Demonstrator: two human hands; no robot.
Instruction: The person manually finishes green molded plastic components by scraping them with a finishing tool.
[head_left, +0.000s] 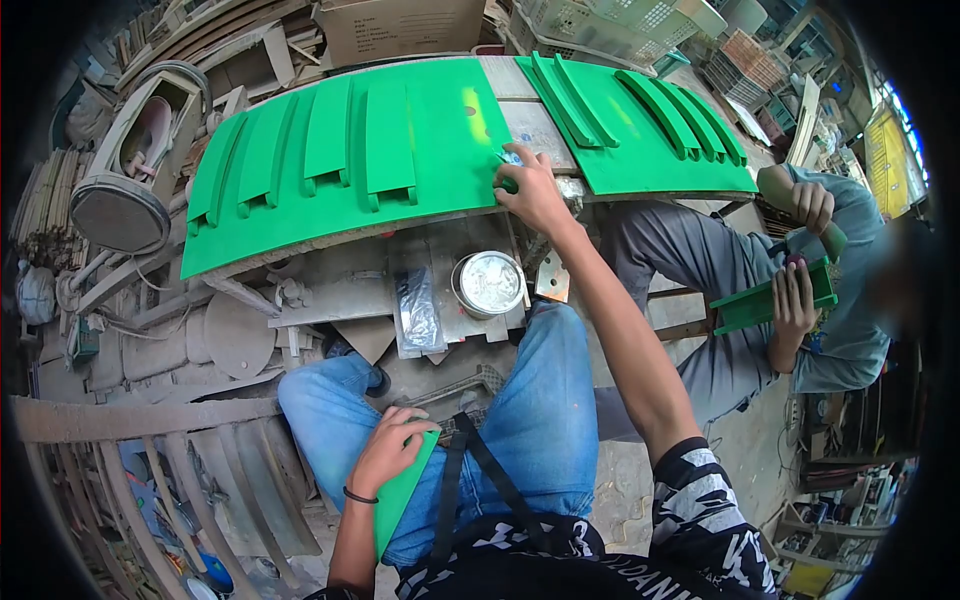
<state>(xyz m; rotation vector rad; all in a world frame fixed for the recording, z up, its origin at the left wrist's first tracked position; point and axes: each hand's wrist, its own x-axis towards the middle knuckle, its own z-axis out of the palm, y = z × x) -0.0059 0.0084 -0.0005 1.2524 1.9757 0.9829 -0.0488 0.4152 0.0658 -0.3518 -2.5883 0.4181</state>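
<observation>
Black shirt with white patterning (705, 505) fills the foreground, above blue jeans (545, 390) on spread, bent legs. Beyond the knees, the largest thing is a broad green panel (450, 170) on a low bench, with a yellowish patch near its right end; four green channel strips (325, 130) lie side by side across its left and middle parts. Right of a gap, a smaller green panel (640, 165) carries more long green strips (660, 110), arranged in two groups. At the right a seated co-worker (855, 330) grips a green channel piece (745, 308) in one hand, the other hand raised above it. A narrower green piece (398, 505) lies slantwise against the wearer's jeans, its upper end under the left hand (395, 448), whose fingers are bent over it in a grip. Between the knees and the bench edge stands a round can (490, 283) with a whitish top, and left of it lies a clear plastic packet (418, 312). The right hand (530, 188) reaches to the broad panel's right edge, fingers bent near a small bluish item (511, 157); whether they grip anything cannot be told.
</observation>
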